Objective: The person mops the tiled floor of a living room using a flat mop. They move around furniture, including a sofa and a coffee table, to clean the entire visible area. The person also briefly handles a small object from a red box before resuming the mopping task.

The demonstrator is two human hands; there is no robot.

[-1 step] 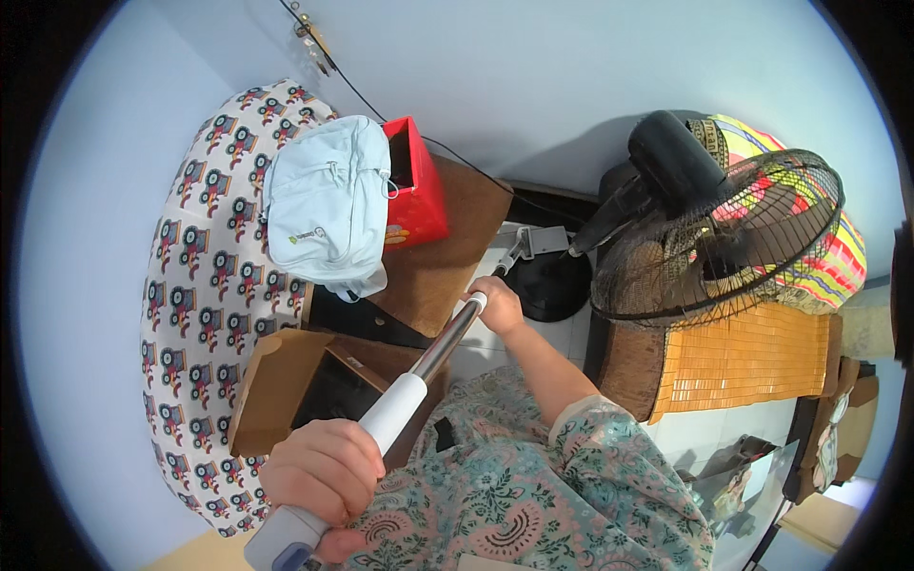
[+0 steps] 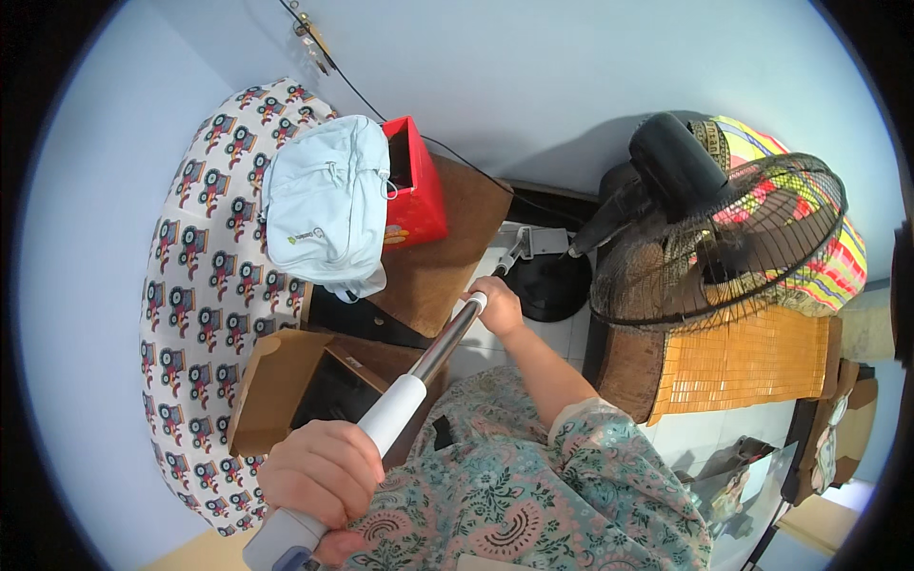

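Observation:
A long mop (image 2: 445, 347) with a white-and-grey grip and a metal pole slants from the lower left up toward the floor. My left hand (image 2: 324, 473) is closed around the thick white grip near its top end. Further down the pole, at a white collar, my right hand (image 2: 495, 305) is wrapped round it. The mop's flat pale head (image 2: 546, 242) rests beside the round black base (image 2: 547, 285) of a standing fan (image 2: 724, 238). Part of the joint above the head is in view; the underside is hidden.
At the left, a brown cabinet (image 2: 457, 214) bears a red box (image 2: 419, 205) and a pale blue backpack (image 2: 324, 205). Below them is an opened cardboard box (image 2: 276, 390). A tractor-print cloth (image 2: 195, 324) hangs alongside. Right of the fan stands furniture with a bamboo mat (image 2: 743, 362).
The fan's cage has shifted very slightly downward and to the right. Both hands and the mop look the same.

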